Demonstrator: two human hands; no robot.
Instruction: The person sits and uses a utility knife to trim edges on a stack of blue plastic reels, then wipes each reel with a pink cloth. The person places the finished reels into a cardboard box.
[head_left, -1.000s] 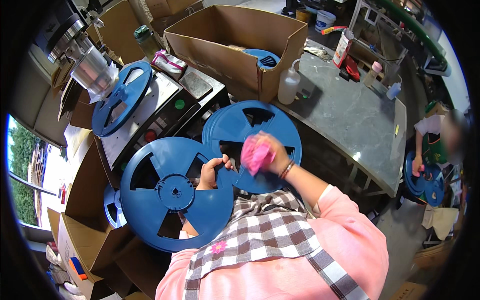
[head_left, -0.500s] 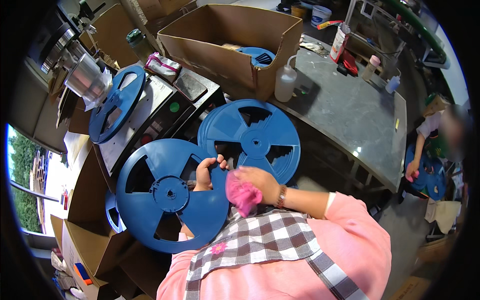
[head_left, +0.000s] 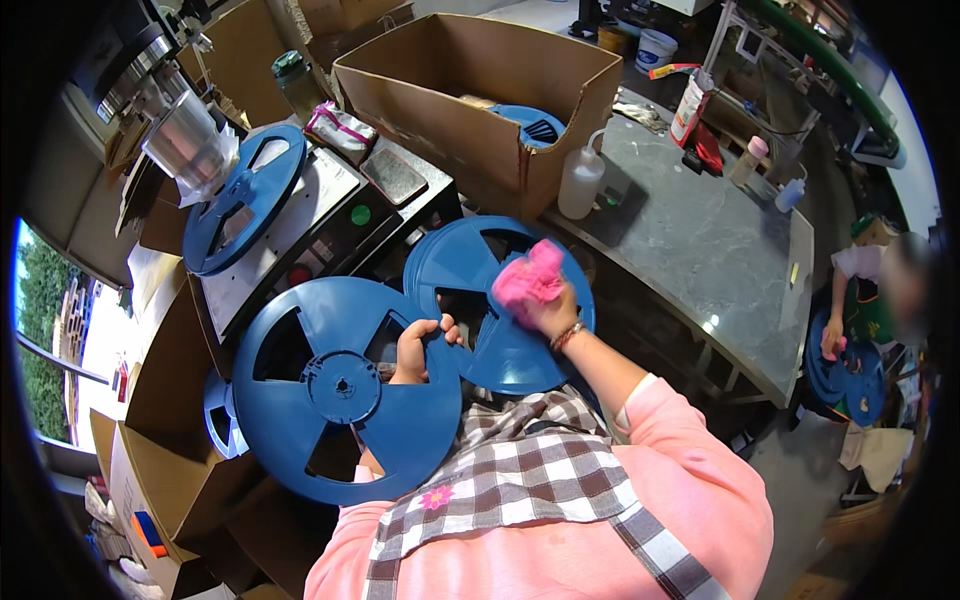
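A large blue plastic reel is held upright by my left hand, whose fingers wrap around its right rim through an opening. My right hand grips a bunched pink cloth. Cloth and hand are over a stack of similar blue reels to the right of the held one. Whether the cloth touches the stack I cannot tell.
Another blue reel leans on the machine at left, near a phone. Behind the stack stands a cardboard box holding reels. A squeeze bottle is on the grey table. An open carton sits lower left; a co-worker's hand is far right.
My right hand has moved the pink cloth up and to the right, from the held reel's edge to over the stack. My left hand keeps its grip on the reel.
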